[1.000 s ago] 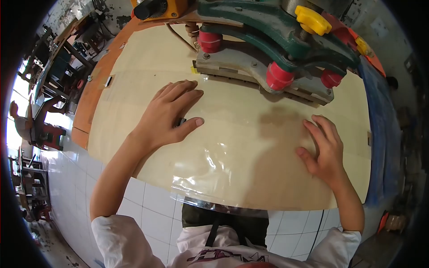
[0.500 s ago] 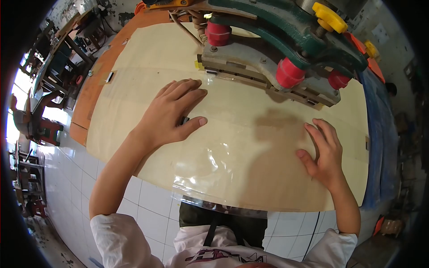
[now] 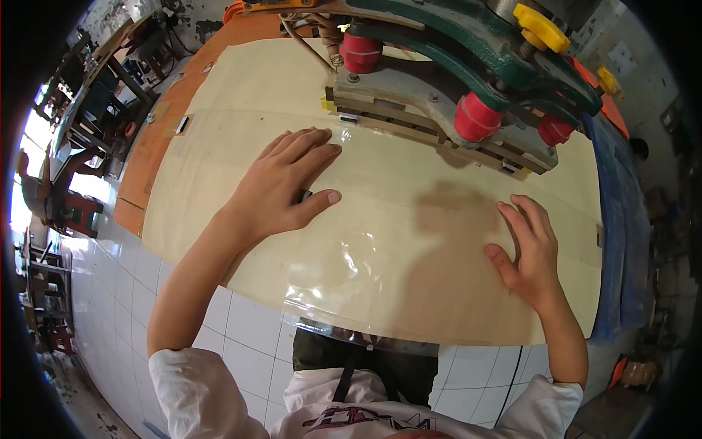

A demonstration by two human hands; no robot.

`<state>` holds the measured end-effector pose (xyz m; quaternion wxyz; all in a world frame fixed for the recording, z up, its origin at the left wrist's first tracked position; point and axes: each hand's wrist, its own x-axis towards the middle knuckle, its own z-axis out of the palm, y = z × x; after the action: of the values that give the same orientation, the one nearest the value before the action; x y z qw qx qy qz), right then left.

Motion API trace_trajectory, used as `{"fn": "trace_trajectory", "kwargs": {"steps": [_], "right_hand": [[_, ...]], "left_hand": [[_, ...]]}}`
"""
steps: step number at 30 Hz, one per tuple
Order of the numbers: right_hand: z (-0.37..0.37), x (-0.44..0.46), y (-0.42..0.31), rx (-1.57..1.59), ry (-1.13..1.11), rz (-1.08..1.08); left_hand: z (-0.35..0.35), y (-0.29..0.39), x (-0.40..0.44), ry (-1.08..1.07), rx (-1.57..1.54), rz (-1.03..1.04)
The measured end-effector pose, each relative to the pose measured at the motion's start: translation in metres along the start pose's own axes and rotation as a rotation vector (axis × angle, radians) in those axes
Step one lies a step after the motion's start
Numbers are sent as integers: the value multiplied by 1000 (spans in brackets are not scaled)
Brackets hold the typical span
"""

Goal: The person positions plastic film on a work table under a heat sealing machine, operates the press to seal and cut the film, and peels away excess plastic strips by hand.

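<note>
My left hand [image 3: 281,183] lies palm down with its fingers stretched out, on a clear plastic sheet [image 3: 344,260] spread over the cream table covering [image 3: 219,132]. A small dark thing [image 3: 305,196] shows between its thumb and forefinger; I cannot make out what it is. On the right, my right hand [image 3: 530,252] rests its fingertips near the surface, thumb and fingers apart, with nothing visible in it. Beyond both hands is a machine's press head [image 3: 468,66], green with red posts. A long metal bar [image 3: 431,132] runs along its lower edge, ahead of my left fingertips.
Yellow knobs [image 3: 541,28] top the machine. Blue plastic sheeting [image 3: 621,234] hangs at the table's right side. The clear sheet's near edge overhangs the table in front of my body. At far left, a person [image 3: 44,186] sits on a stool [image 3: 80,214] near workbenches.
</note>
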<state>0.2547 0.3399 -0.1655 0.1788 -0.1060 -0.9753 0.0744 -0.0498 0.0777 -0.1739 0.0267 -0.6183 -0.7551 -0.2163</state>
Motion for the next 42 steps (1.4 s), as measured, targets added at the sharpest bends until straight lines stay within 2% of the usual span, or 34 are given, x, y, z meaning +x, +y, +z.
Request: {"fn": "trace_trajectory", "kwargs": {"steps": [13,18,42], "right_hand": [[-5,-4,2,-30,-9,51],[0,-7,8,17,65,-14],[0,-7,11,1,63,-20]], "left_hand": [[3,5,4,11,-18,1],[4,8,5,19,-29,-36],[4,8,6,-46,1,-66]]}}
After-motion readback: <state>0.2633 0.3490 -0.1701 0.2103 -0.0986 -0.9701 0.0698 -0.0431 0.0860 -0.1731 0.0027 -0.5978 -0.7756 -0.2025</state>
